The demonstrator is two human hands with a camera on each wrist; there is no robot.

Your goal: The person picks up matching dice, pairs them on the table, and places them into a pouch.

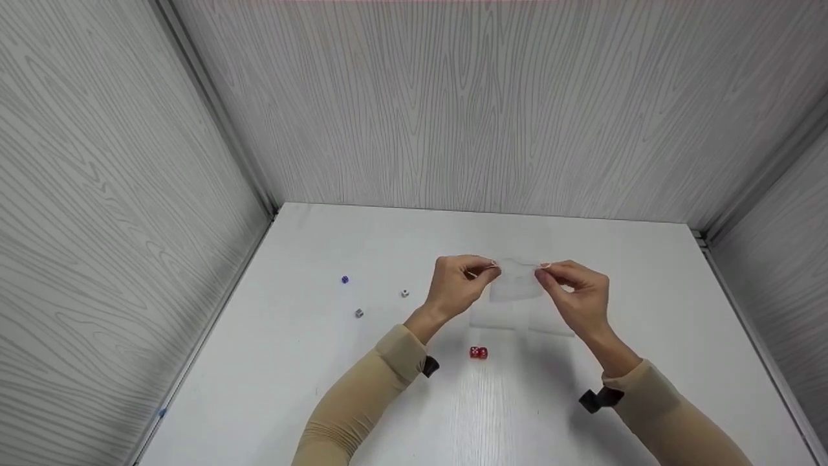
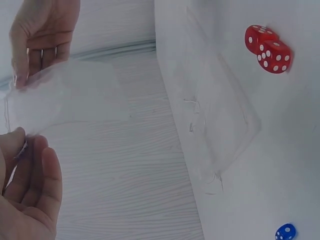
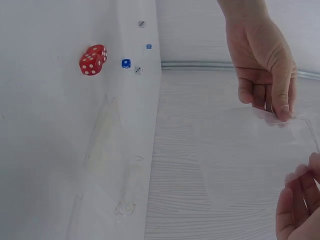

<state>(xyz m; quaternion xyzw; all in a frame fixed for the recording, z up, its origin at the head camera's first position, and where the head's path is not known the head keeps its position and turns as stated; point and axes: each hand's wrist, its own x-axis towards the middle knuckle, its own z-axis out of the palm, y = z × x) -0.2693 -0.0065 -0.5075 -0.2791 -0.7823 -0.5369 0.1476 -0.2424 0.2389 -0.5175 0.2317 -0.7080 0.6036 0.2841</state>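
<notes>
A sheer white drawstring pouch (image 1: 515, 285) hangs between my two hands, lifted over the table. My left hand (image 1: 455, 285) pinches one upper corner between thumb and fingertips. The opposite upper corner is pinched by my right hand (image 1: 580, 292). Thin strings (image 3: 311, 131) show along its mouth in the right wrist view. I see nothing inside the see-through cloth. On the table behind and below it lie two more sheer pouches, one on the left (image 1: 493, 317) and one on the right (image 1: 550, 323), both flat and partly overlapped by the raised one in the head view.
Two red dice (image 1: 479, 353) sit side by side in front of the flat pouches. Leftward are a blue die (image 1: 345, 279), a white die (image 1: 405, 293) and a grey die (image 1: 359, 313). Another blue die (image 3: 126, 63) shows in the right wrist view. Wood-grain walls (image 1: 453, 110) enclose the table.
</notes>
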